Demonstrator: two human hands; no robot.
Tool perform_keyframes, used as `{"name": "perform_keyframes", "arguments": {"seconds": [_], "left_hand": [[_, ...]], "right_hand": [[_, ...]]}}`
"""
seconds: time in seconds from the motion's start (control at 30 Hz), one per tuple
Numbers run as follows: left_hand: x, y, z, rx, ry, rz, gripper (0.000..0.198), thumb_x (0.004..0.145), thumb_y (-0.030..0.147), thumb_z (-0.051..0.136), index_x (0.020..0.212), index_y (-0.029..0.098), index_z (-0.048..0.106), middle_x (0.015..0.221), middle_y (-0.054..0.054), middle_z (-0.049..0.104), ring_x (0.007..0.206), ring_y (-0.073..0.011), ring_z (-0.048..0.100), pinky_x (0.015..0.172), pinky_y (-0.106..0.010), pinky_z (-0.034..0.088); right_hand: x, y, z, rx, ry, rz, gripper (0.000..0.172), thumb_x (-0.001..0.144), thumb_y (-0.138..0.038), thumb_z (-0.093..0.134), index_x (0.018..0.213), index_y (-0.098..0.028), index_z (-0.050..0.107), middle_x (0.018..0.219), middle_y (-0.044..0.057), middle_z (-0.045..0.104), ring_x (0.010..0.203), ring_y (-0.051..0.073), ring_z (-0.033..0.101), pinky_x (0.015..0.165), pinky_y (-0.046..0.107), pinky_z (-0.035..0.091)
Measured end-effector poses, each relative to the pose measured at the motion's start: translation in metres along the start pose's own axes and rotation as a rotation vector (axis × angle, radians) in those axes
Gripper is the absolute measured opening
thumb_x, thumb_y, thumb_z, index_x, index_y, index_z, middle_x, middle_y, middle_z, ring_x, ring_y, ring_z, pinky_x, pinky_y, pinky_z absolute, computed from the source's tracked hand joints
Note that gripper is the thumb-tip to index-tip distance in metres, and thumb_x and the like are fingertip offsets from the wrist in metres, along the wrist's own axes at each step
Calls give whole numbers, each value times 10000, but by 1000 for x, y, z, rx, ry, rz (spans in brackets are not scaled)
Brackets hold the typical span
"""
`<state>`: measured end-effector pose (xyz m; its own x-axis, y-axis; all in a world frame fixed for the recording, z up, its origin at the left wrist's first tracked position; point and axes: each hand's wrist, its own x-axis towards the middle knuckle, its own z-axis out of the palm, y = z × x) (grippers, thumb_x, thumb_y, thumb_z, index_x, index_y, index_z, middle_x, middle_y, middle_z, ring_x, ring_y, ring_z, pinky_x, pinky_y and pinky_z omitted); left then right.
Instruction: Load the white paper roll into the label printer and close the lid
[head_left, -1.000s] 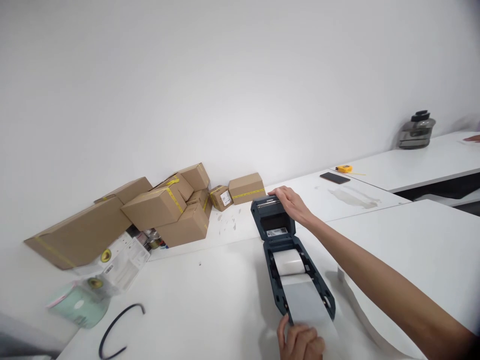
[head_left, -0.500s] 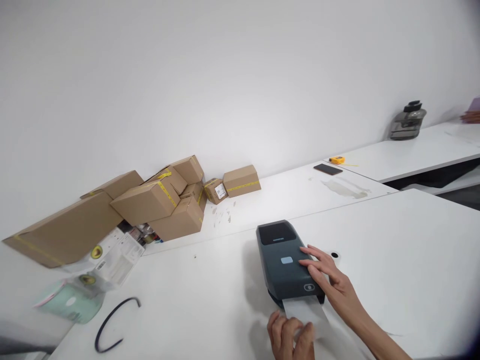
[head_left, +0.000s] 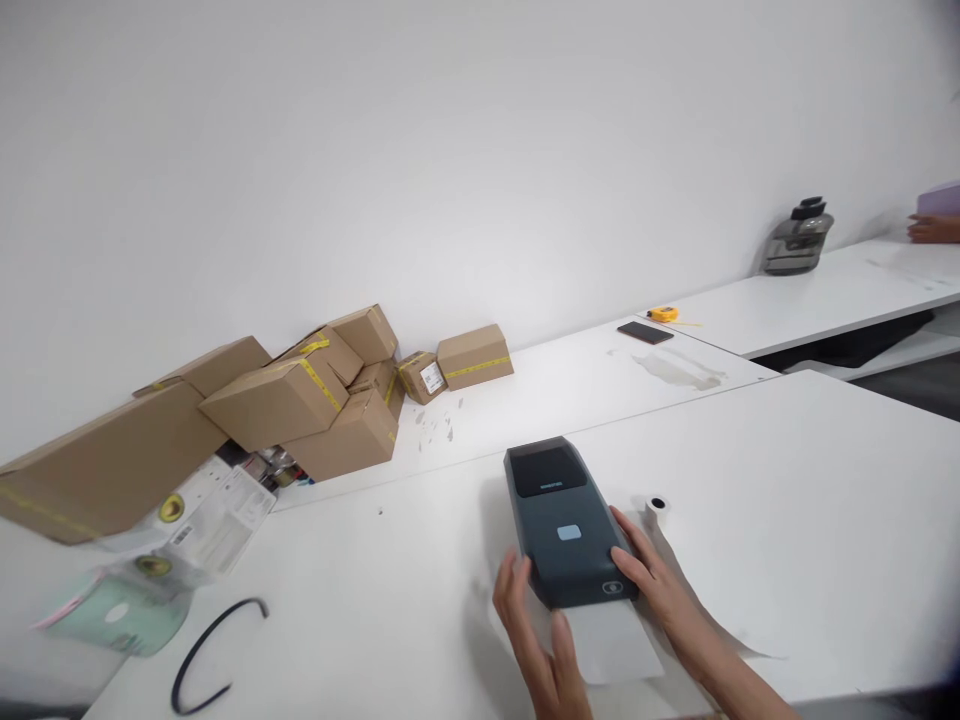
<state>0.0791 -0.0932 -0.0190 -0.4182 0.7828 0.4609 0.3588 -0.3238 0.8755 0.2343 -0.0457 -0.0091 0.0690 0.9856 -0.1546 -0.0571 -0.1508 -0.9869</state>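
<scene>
A dark blue-grey label printer (head_left: 566,560) lies on the white table, with a pale button on top and a white paper label (head_left: 611,645) sticking out of its near end. My right hand (head_left: 660,590) grips the printer's right side, thumb on the top edge and fingers along the flank. At the left side is my left hand (head_left: 536,640), fingers apart, fingertips against the casing and thumb by the near corner next to the label. Beyond my right hand stands a small white paper roll (head_left: 657,512), its strip trailing toward me.
Cardboard boxes (head_left: 277,400) are piled against the wall at left. Before them lie a clear package (head_left: 225,520), a green pouch (head_left: 127,615) and a curved black strip (head_left: 199,655). Farther back are a phone (head_left: 645,332), yellow tape measure (head_left: 663,314) and dark bottle (head_left: 797,242). Another person's hand (head_left: 934,229) shows far right.
My left hand has let go of the paper and moved up to the printer's left side. My right hand has slid from the top to the right side. The view has shifted slightly.
</scene>
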Motion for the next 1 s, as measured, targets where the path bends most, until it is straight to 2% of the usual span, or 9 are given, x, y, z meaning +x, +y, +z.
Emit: {"name": "perform_keyframes", "arguments": {"seconds": [0.07,0.13,0.17,0.33,0.53,0.73,0.83,0.93,1.0], "left_hand": [[19,10,1,-136,-108,-384,643,925,509,490,1475,205,352,1560,-139,348,1423,-288,347,1102,-403,375],[33,15,1,-277,-232,-590,722,893,550,538,1486,195,328,1551,-149,369,1405,-292,386,1075,-373,415],[38,16,1,-334,-273,-630,731,877,559,563,1475,197,350,1533,-149,400,1386,-295,413,1056,-363,435],[40,4,1,-393,-287,-630,757,821,562,640,1437,194,400,1482,-152,468,1335,-308,475,1003,-354,480],[41,-9,4,-344,-244,-515,700,789,533,670,1358,163,500,1373,-165,573,1238,-299,560,977,-366,494],[41,-2,-2,-368,-296,-500,696,796,535,675,1356,169,483,1380,-170,559,1224,-273,571,964,-337,489],[21,3,-12,-268,-194,-529,683,820,573,634,1363,196,464,1388,-152,531,1196,-243,571,923,-302,480],[-6,2,-22,-109,-42,-510,546,828,644,564,1115,180,591,1086,-100,637,963,-204,602,791,-284,476],[-21,0,-25,-111,-76,-526,517,812,682,542,859,172,609,799,-38,610,746,-166,561,658,-266,443]], "right_hand": [[1,1,0,-14,-1,-12,832,803,-693,543,1499,-264,388,1553,65,416,1427,296,375,1134,439,398],[2,3,-1,-29,-10,-14,811,817,-693,525,1498,-273,393,1544,52,430,1415,299,397,1128,446,409],[2,5,-2,-34,-13,-13,812,819,-697,517,1498,-268,394,1543,51,432,1413,301,399,1131,451,406],[8,17,-1,-47,7,-51,846,794,-712,533,1477,-224,429,1538,81,431,1422,315,379,1154,478,363],[14,28,4,-29,45,-165,742,843,-674,503,1448,-245,465,1502,96,484,1384,321,439,1123,513,398],[9,19,3,-92,41,-168,719,862,-665,481,1450,-251,460,1494,89,496,1383,306,444,1140,506,380],[-1,10,1,-103,37,-121,717,872,-660,484,1473,-275,421,1534,57,446,1417,287,395,1173,479,333],[-11,1,1,-126,28,-122,721,885,-660,468,1501,-300,369,1572,30,384,1448,265,339,1179,437,335],[-14,0,0,-148,22,-146,713,893,-655,454,1505,-299,365,1573,30,382,1452,258,332,1171,413,354]]}}
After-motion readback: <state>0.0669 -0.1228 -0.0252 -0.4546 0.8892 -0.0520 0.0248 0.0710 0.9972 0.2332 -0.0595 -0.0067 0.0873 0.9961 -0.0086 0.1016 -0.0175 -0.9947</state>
